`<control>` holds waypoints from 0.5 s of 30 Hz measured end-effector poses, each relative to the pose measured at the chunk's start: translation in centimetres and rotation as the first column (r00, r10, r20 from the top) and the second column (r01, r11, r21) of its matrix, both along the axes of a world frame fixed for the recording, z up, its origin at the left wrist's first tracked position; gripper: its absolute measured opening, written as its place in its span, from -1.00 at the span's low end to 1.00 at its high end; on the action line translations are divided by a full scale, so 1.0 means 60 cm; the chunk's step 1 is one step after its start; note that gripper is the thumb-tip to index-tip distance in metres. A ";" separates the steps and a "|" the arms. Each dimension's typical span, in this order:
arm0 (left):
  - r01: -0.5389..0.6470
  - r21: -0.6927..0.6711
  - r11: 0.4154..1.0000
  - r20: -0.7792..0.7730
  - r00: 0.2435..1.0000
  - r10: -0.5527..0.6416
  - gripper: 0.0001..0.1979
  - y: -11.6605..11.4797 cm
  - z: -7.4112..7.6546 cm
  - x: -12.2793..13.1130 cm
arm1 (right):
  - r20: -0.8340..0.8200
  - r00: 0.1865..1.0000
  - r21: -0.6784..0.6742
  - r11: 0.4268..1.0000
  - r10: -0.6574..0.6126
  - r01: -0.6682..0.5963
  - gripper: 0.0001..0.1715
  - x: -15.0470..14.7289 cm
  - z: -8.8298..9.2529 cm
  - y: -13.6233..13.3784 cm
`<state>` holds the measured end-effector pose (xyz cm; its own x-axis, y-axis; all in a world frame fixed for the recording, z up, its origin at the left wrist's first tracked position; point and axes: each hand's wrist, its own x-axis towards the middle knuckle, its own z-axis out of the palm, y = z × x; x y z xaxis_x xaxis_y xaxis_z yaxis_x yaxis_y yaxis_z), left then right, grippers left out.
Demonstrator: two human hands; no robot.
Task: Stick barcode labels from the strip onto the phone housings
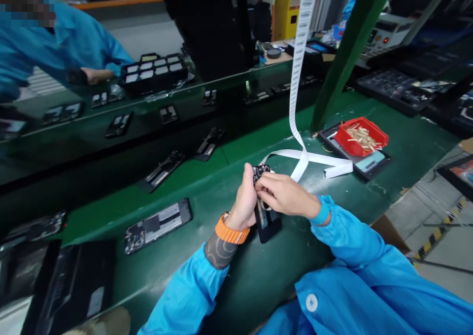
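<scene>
Fingers of left hand point(245, 199) and right hand point(284, 195) clasp phone frame point(265, 217) together.

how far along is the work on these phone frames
Done, seemingly: open phone frames lie spaced along the green belt. In hand: the left hand and right hand together hold a black open-backed phone frame, fingers at its top end. Left: the long white label strip hangs with many labels, and the red plastic tray holds small tan parts.
</scene>
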<state>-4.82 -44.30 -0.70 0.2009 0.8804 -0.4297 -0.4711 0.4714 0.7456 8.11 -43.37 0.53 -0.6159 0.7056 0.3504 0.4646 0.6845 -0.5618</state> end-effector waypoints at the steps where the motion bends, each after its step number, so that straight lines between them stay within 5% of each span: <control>1: 0.000 -0.024 1.000 0.008 1.000 0.000 -0.32 0.004 0.003 0.004 | 0.034 0.999 0.028 1.000 -0.011 0.010 -0.86 -0.001 -0.001 -0.004; 5: -0.033 -0.006 0.999 0.049 0.998 0.033 -0.26 0.038 0.026 0.023 | 0.008 0.999 0.040 0.999 0.034 -0.034 -0.85 0.052 0.011 -0.010; 7: -0.051 0.061 0.997 0.036 0.998 0.049 -0.28 0.068 0.037 0.030 | -0.090 0.991 0.042 0.994 -0.096 0.101 -0.82 0.133 0.023 0.011; 8: -0.026 0.089 0.996 0.011 1.000 0.025 -0.30 0.085 0.042 0.035 | -0.134 0.955 0.052 0.961 -0.263 0.272 -0.80 0.185 0.029 0.028; 9: 0.034 0.103 0.994 -0.024 0.999 -0.032 -0.32 0.103 0.046 0.042 | -0.160 0.864 0.077 0.867 -0.477 0.493 -0.79 0.241 0.034 0.049; 10: 0.116 0.104 0.988 -0.063 0.992 -0.110 -0.32 0.121 0.048 0.050 | -0.159 0.723 0.112 0.715 -0.673 0.690 -0.77 0.298 0.037 0.072; 12: 0.284 0.098 0.954 -0.126 0.954 -0.271 -0.30 0.156 0.051 0.071 | 0.031 0.493 0.165 0.490 -0.870 0.856 -0.76 0.397 0.034 0.119; 15: 0.391 0.092 0.916 -0.153 0.914 -0.375 -0.30 0.198 0.048 0.106 | 0.249 0.420 0.203 0.471 -0.873 0.859 -0.67 0.477 0.005 0.175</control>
<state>1.52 -32.40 2.19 0.4823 0.7927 -0.3728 -0.1675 0.5012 0.8489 36.71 -32.86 0.83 0.2443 0.9148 0.3217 0.9481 -0.1557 -0.2773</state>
